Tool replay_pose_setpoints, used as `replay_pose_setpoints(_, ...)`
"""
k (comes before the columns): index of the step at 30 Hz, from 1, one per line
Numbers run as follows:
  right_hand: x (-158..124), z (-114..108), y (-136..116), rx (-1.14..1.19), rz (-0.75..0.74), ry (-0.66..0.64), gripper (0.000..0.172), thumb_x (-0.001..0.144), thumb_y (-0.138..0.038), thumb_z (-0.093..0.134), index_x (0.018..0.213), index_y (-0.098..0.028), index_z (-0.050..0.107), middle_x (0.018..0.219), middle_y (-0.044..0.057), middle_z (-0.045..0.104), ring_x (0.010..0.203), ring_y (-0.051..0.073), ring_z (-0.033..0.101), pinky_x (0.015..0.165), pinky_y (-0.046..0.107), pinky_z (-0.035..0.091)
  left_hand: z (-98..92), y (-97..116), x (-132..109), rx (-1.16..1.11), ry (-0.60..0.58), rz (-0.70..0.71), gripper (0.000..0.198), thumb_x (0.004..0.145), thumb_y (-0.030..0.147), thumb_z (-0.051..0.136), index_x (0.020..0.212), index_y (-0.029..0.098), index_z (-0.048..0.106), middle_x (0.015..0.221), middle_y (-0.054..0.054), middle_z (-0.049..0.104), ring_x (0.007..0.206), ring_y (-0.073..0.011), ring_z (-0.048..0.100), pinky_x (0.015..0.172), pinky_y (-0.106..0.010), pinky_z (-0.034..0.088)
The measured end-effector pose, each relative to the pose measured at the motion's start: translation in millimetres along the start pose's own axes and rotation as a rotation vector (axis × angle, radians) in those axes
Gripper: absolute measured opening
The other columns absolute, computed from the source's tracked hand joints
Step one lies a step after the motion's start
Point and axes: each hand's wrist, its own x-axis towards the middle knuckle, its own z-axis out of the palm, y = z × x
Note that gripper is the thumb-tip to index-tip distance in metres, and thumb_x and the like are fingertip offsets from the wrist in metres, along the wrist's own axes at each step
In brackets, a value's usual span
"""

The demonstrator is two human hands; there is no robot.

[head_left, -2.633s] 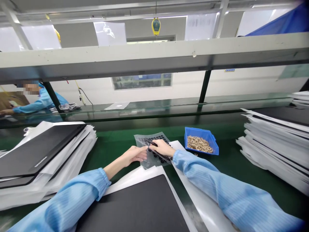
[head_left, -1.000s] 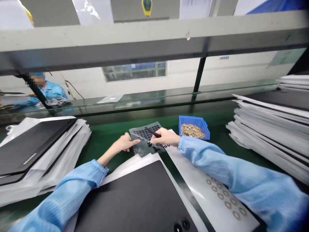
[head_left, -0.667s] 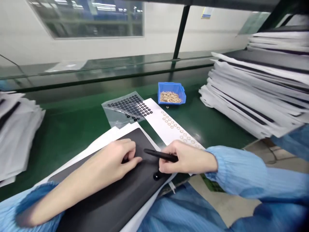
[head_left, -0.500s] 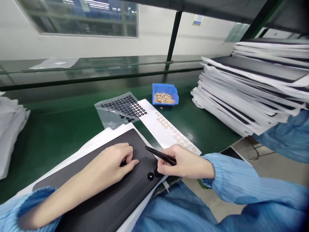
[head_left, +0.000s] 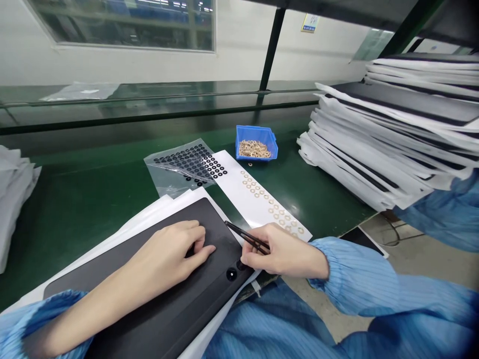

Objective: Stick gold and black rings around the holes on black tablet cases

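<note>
A dark grey flat panel (head_left: 164, 309) lies on white sheets in front of me, with two round black spots near its right edge. My left hand (head_left: 179, 249) rests on the panel, fingers loosely curled in and thumb sticking out, with nothing visible in it. Over the panel's right corner, my right hand (head_left: 275, 249) is closed on black tweezers (head_left: 243, 234). Their two arms stand slightly apart, tips pointing left toward the panel's far edge. One round black spot (head_left: 231, 274) is in full view; the other is partly covered by my right fingers.
Beyond the panel lie a clear bag (head_left: 164, 184) of black rings and a white strip (head_left: 239, 192) with rows of pale rings. A blue bin (head_left: 243, 133) holds many pale rings. Wrapped panels form a tall stack (head_left: 344, 134) at right. White wrapping (head_left: 15, 189) is at left.
The tweezers have turned slightly in my right hand, so the gap between their arms now shows. My left hand keeps its place on the panel. The view has shifted slightly.
</note>
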Motion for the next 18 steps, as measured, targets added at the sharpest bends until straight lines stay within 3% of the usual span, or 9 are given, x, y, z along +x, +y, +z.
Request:
replay_pose_setpoints(7, -3, 2, -5, -0.167, 0.027, 0.056, 0.016, 0.074, -0.019, 0.056, 0.06, -0.017, 0.048, 0.052, -0.006, 0.045, 0.049, 0.008, 0.042, 0.046, 0.019, 0.032, 1.1, -1, 0, 0.003, -0.001, -0.003, 0.034, 0.089, 0.039, 0.044, 0.062, 0.019, 0.041, 0.066, 0.002, 0.049, 0.058, -0.0137, 0.046, 0.054, -0.026, 0.031)
replay_pose_setpoints(16, 2, 1, 4, 0.03, 0.0, -0.006, 0.018, 0.073, -0.027, 0.064, 0.066, -0.018, 0.05, 0.056, -0.006, 0.045, 0.053, 0.009, 0.044, 0.05, 0.02, 0.036, 2.0, -3, 0, -0.01, 0.022, 0.017, 0.035, 0.09, 0.04, 0.044, 0.062, 0.02, 0.039, 0.065, 0.002, 0.047, 0.056, -0.0138, 0.044, 0.052, -0.026, 0.031)
replay_pose_setpoints(18, 4, -1, 6, 0.023, 0.0, 0.046, 0.02, 0.074, -0.028, 0.063, 0.066, -0.018, 0.047, 0.057, -0.006, 0.045, 0.053, 0.009, 0.044, 0.05, 0.02, 0.035, 1.3, -8, 2, 0.003, 0.104, 0.032, 0.031, 0.09, 0.039, 0.044, 0.065, 0.02, 0.041, 0.068, 0.001, 0.047, 0.061, -0.0154, 0.045, 0.056, -0.027, 0.034)
